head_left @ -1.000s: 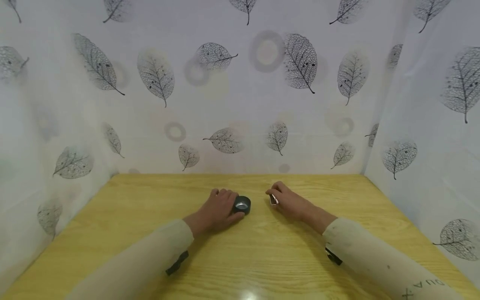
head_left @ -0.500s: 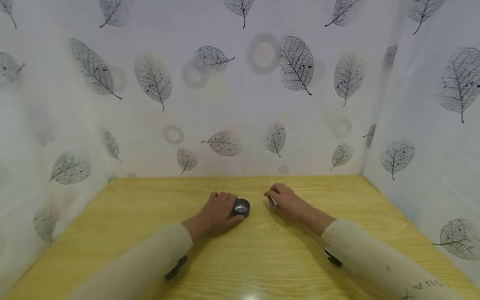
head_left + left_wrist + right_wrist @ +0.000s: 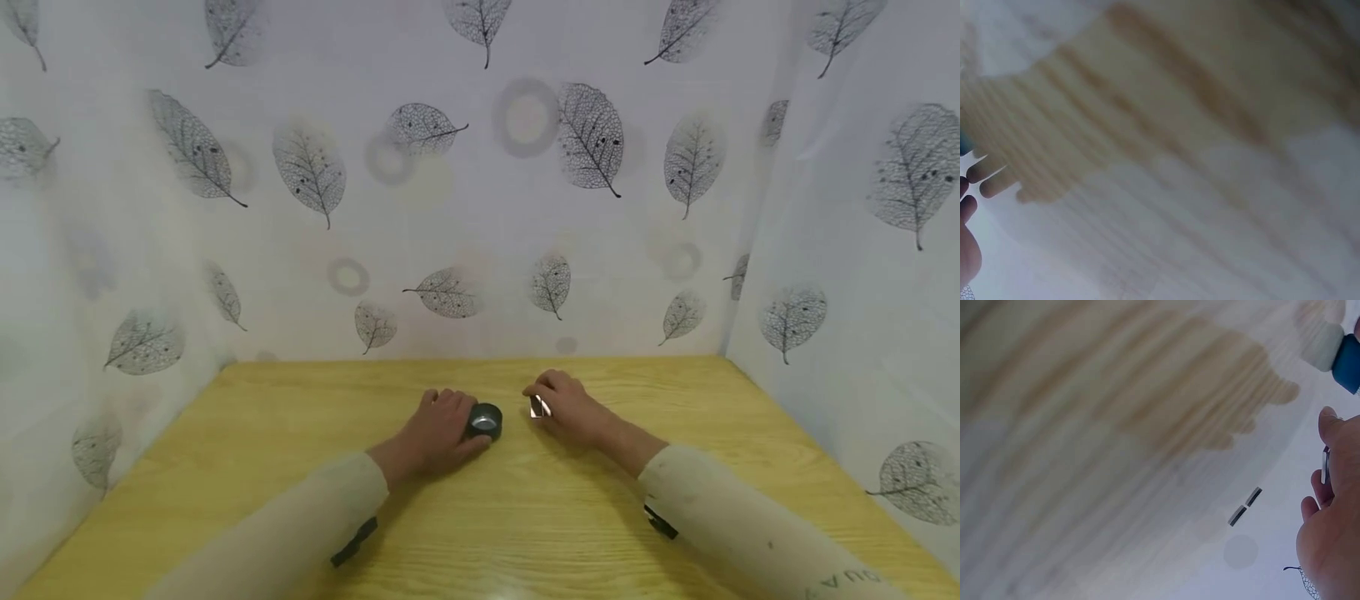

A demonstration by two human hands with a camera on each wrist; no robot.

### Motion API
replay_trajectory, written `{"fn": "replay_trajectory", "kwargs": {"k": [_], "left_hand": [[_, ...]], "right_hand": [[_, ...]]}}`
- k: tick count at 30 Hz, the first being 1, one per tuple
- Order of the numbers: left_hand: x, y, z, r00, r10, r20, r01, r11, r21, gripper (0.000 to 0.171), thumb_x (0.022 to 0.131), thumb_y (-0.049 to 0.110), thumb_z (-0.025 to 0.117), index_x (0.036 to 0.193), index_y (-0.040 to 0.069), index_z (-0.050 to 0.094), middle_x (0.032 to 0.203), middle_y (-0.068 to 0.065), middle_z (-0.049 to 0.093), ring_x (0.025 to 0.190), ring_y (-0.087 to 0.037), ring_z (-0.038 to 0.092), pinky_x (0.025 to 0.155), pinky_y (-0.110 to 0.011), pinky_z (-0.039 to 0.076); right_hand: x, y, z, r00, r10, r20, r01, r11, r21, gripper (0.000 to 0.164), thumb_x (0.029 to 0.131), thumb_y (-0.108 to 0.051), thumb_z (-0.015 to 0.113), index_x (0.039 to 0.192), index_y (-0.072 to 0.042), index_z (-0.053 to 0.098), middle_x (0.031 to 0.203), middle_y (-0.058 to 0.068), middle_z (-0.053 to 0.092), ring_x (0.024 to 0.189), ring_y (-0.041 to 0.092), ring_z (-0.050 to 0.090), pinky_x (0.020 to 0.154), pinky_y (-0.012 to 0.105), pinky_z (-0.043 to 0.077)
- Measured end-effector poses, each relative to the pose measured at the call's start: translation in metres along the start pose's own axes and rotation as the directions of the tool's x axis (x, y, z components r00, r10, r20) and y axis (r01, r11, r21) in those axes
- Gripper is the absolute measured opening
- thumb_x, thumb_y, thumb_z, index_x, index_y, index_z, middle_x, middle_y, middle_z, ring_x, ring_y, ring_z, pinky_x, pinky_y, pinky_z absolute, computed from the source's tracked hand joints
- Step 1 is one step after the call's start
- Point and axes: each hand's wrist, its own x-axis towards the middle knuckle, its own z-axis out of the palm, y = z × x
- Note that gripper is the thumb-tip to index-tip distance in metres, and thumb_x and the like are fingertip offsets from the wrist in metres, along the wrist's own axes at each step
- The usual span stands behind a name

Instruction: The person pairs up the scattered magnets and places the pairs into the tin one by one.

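Observation:
My left hand (image 3: 437, 429) grips a short dark round container (image 3: 484, 422) with a hollow top and a pale, shiny inside. Its thumb lies on the near side and its fingers on the left and far side. In the right wrist view the container's side (image 3: 1349, 362) looks blue. To the right of it, my right hand (image 3: 573, 408) pinches a small, flat, shiny metal piece (image 3: 537, 407) between thumb and fingers, facing the container across a short gap. From the right wrist this piece shows only as a thin silvery strip (image 3: 1325, 466), mostly hidden by the hand.
Both hands are over a yellow wood-grain table (image 3: 480, 517). Behind it and at both sides hangs a white curtain (image 3: 465, 217) printed with grey leaves. Dark straps (image 3: 355, 542) show under the pale sleeves.
The metal piece has turned so more of its bright face shows, and the right hand has come slightly left toward the container. The left hand keeps its grip; the head view has tilted slightly.

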Motion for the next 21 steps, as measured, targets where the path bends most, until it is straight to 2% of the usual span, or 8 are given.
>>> {"fn": "replay_trajectory", "kwargs": {"k": [9,16,21], "left_hand": [[0.0044,0.0002,0.0028,1.000,-0.001,-0.004,0.001,1.000,0.024,0.068,0.098,0.063,0.045,0.131,0.004,0.050,0.125,-0.010,0.061,0.114,-0.025,0.055,0.103,-0.050,0.034],[0.0068,0.0053,-0.0028,1.000,-0.015,0.011,0.015,1.000,0.020,0.068,0.098,0.062,0.047,0.131,0.003,0.051,0.124,-0.011,0.061,0.113,-0.026,0.055,0.102,-0.050,0.034],[0.0087,0.0047,-0.0028,1.000,-0.015,0.013,0.014,1.000,0.012,0.068,0.098,0.062,0.047,0.131,0.003,0.051,0.125,-0.011,0.061,0.115,-0.027,0.054,0.103,-0.051,0.033]], "right_hand": [[0.0012,-0.0040,0.0007,1.000,-0.014,-0.012,0.014,1.000,0.020,0.039,0.085,-0.012,0.078,0.120,-0.007,0.060,0.115,0.015,0.054,0.106,0.032,0.051,0.089,0.051,0.041],[0.0028,-0.0065,-0.0013,1.000,-0.011,0.020,0.010,0.999,0.037,0.039,0.088,-0.013,0.076,0.123,-0.007,0.059,0.115,0.013,0.052,0.105,0.028,0.050,0.088,0.048,0.040],[0.0046,-0.0072,0.0009,0.999,-0.029,0.013,0.028,0.998,0.050,0.040,0.087,-0.012,0.076,0.123,-0.007,0.059,0.113,0.011,0.052,0.102,0.025,0.050,0.088,0.047,0.040]]}}
